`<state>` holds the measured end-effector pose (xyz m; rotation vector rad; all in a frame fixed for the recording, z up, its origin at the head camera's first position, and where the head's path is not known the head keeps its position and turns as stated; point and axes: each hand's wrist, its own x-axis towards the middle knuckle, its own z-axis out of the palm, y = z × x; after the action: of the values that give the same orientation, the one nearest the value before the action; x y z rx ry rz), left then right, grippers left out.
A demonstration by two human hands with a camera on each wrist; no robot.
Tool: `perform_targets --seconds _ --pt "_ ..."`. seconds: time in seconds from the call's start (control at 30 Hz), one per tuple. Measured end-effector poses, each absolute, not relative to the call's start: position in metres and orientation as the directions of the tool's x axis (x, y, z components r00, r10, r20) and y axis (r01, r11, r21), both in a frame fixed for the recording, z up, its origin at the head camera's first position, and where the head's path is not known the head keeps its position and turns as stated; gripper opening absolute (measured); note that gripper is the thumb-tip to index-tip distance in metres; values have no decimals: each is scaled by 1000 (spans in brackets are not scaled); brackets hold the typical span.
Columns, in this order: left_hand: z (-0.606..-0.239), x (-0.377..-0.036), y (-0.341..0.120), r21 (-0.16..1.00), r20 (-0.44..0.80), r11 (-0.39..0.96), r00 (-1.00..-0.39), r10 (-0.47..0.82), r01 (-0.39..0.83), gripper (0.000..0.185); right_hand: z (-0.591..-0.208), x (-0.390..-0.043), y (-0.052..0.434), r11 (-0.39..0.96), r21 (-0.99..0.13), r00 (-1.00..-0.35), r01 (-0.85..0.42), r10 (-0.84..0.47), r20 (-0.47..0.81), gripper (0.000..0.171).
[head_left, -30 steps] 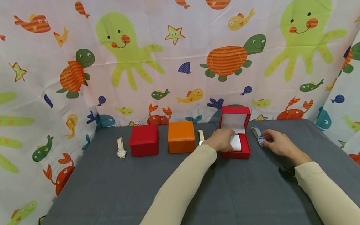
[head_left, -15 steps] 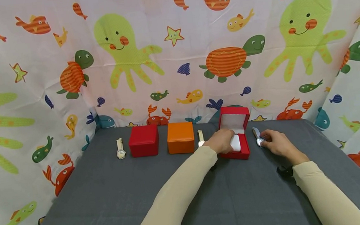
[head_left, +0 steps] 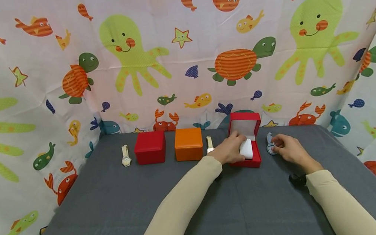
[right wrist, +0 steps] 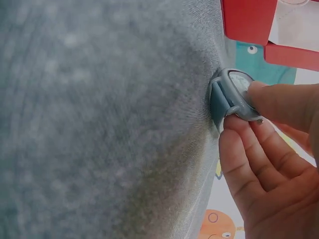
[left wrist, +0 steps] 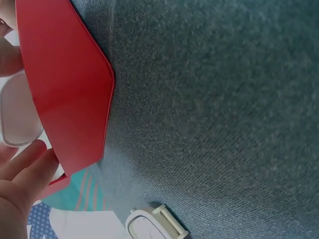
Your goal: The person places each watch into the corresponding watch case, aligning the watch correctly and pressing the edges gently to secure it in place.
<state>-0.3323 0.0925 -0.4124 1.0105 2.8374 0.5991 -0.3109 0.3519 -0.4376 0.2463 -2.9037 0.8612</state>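
On grey felt [head_left: 116,213], blue-strapped round watch [head_left: 271,148]

I see a closed red box [head_left: 150,147] and a closed orange box [head_left: 188,144] side by side near the grey table's [head_left: 116,213] far edge. A cream watch [head_left: 125,155] lies towards the far left corner; another pale watch [head_left: 209,144] lies just right of the orange box.

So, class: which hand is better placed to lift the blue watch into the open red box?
The right hand. Its fingers already pinch the blue watch beside the open red box. The left hand is busy holding the white cushion in that box.
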Motion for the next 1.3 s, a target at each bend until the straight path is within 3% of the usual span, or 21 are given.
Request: perform_targets --seconds 0.33,0.53,0.8,1.3 --pt "-417 -322 81 473 182 631 -769 613 615 69 -431 -301 346 803 -559 -970 -207 -94 224 28" --pt "-419 -316 76 541 226 590 -779 584 600 64 -418 -293 334 734 -643 -967 -219 -77 241 26" --pt "-416 -308 72 645 205 547 -810 549 534 66 -408 -273 316 678 -670 -940 -302 -95 327 25" --pt "-416 -300 63 628 219 519 -772 597 580 66 -402 -261 284 547 -727 -909 -415 -210 360 24"
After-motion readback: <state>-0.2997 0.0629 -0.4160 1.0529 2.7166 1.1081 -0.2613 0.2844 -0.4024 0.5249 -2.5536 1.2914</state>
